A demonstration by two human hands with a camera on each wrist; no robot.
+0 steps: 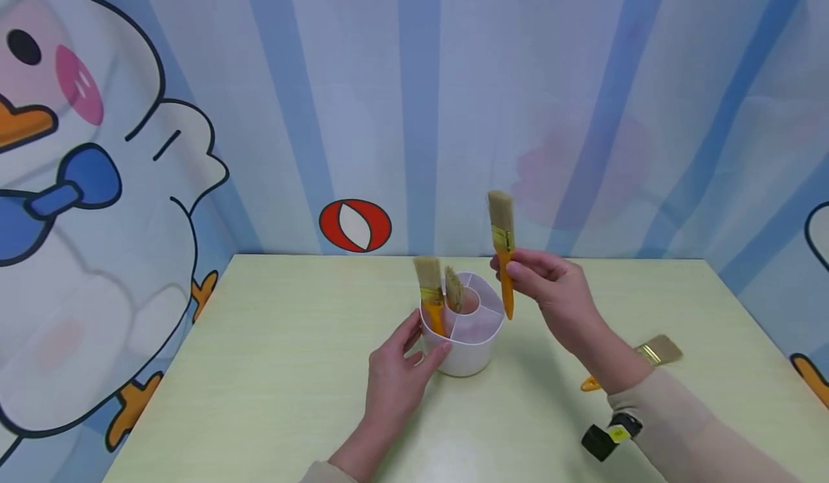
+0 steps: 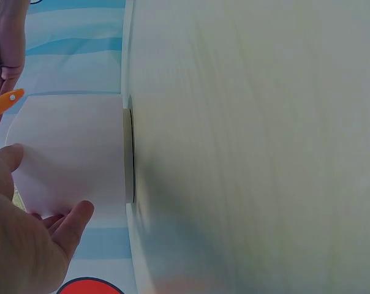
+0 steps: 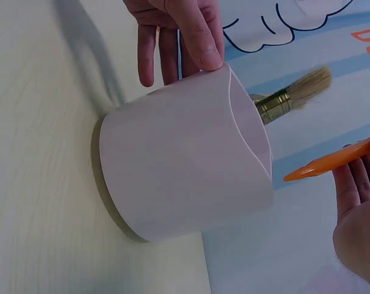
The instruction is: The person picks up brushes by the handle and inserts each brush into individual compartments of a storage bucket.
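Note:
A white round brush holder (image 1: 468, 357) with several compartments stands upright on the table. My left hand (image 1: 403, 375) grips its near left side, thumb and fingers spread around the wall. Two paintbrushes stand in it, bristles up: a wide one (image 1: 429, 281) in the left compartment and another (image 1: 454, 290) beside it, toward the centre ring. Above the holder's right rim, my right hand (image 1: 560, 289) pinches a third paintbrush (image 1: 502, 227) upright. The tip of its orange handle (image 3: 332, 162) points down, apart from the rim in the right wrist view.
Another paintbrush (image 1: 666, 350) lies on the pale table (image 1: 291, 368) at the right, partly hidden behind my right forearm. A black strap device (image 1: 605, 436) sits at the right wrist. Behind the table hangs a striped blue cartoon backdrop (image 1: 363, 109).

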